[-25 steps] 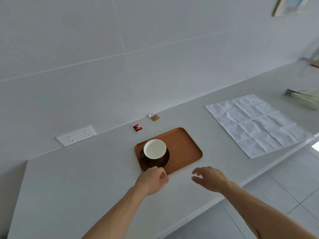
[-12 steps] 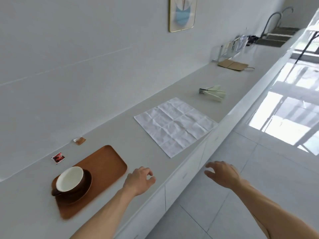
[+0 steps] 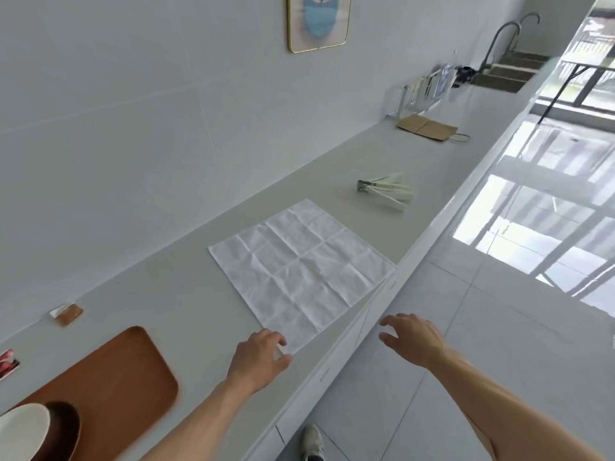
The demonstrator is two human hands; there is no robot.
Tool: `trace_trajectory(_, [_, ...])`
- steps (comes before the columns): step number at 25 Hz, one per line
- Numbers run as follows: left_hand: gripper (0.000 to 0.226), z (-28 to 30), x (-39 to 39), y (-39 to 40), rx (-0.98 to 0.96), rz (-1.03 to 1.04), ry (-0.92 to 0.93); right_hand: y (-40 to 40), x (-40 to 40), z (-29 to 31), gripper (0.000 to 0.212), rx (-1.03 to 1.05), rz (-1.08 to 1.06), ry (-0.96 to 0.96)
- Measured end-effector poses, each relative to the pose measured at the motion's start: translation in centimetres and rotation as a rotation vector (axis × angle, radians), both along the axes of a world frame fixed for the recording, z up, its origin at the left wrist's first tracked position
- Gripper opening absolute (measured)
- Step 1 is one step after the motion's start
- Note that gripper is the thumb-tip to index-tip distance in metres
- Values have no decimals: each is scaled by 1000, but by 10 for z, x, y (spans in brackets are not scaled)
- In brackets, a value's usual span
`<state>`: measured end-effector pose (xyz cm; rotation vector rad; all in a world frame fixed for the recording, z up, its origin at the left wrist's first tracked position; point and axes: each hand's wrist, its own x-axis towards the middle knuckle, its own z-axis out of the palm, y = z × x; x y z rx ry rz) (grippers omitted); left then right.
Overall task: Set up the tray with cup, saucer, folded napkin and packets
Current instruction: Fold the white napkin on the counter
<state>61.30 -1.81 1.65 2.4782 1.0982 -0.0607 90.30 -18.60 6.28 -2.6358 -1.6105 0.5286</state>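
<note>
A white creased napkin [image 3: 301, 271] lies spread flat on the counter. My left hand [image 3: 258, 356] hovers at its near corner, fingers apart, touching or just short of the cloth. Out past the counter edge, over the floor, my right hand [image 3: 412, 339] is open and empty. The wooden tray [image 3: 119, 377] sits at lower left with a white cup [image 3: 20, 434] on a dark saucer [image 3: 65, 427] at its near end. A brown packet [image 3: 68, 313] and a red packet [image 3: 8, 362] lie by the wall behind the tray.
Pale folded tongs [image 3: 386, 191] lie beyond the napkin. Farther along are a brown paper bag [image 3: 427, 127], a rack [image 3: 422, 91] and a sink with a tap [image 3: 506, 66]. The counter edge runs diagonally, with glossy floor on the right. A framed picture [image 3: 317, 21] hangs on the wall.
The view swung right from the tray toward the napkin. My left hand left the saucer and reached the napkin's near corner. My right hand moved along beside the counter edge.
</note>
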Motion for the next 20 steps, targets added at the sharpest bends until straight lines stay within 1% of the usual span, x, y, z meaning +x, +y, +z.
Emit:
trace_trajectory(5, [44, -25, 23, 19, -12, 23, -36, 52, 47, -15, 40, -21, 50, -33])
trace_trajectory(8, [46, -30, 30, 28, 6, 31, -39, 73, 75, -23, 41, -41, 58, -44])
trace_trajectory(10, [46, -33, 34, 30, 8, 70, -49, 87, 96, -32, 42, -47, 106, -68])
trace_trajectory(13, [46, -37, 40, 26, 32, 128, -67, 108, 131, -42, 46, -49, 214, -93])
trace_trajectory(16, [43, -41, 45, 13, 45, 262, -69, 121, 169, -53, 49, -62, 348, -131])
trace_trajectory(20, [37, -44, 59, -17, 77, 413, -49, 138, 210, -55, 47, 3, 607, -129])
